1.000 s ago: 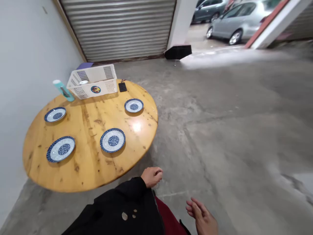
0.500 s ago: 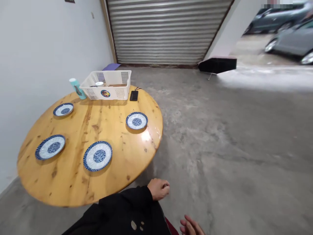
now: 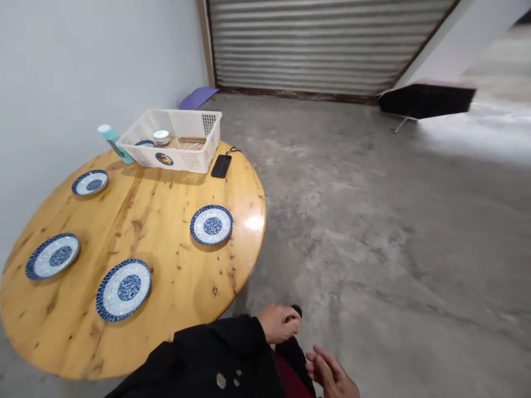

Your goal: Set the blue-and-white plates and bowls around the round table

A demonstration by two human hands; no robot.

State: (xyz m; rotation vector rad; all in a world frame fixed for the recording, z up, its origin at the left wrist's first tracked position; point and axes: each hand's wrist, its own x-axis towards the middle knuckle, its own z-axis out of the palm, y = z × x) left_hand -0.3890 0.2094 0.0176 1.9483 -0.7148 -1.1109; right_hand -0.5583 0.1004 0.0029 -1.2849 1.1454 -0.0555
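My left hand [image 3: 280, 323] hovers off the table's near right edge, its fingers curled in loosely, and nothing shows in it. Lower down, at the bottom of the view, my right hand [image 3: 332, 375] is held with fingers stretched out and apart, holding nothing. Neither hand touches the round wooden table [image 3: 166, 221]. Blue-and-white plates lie spread on it: a right one [image 3: 212, 225], a front one [image 3: 124, 289], a left one [image 3: 53, 256] and a back one [image 3: 90, 182]. The right and front plates are nearest my left hand.
A white plastic basket [image 3: 182, 157] at the table's back holds a stack of white dishes [image 3: 161, 137] and other tableware. Beside it are a teal bottle [image 3: 115, 145] and a black phone [image 3: 221, 166]. Beyond the concrete floor [image 3: 352, 210] stand a roller shutter [image 3: 311, 50] and an open black umbrella [image 3: 427, 101].
The view has come closer to the table and turned, so the plates sit lower and further left. More of my right hand shows. The plates stay in place on the table.
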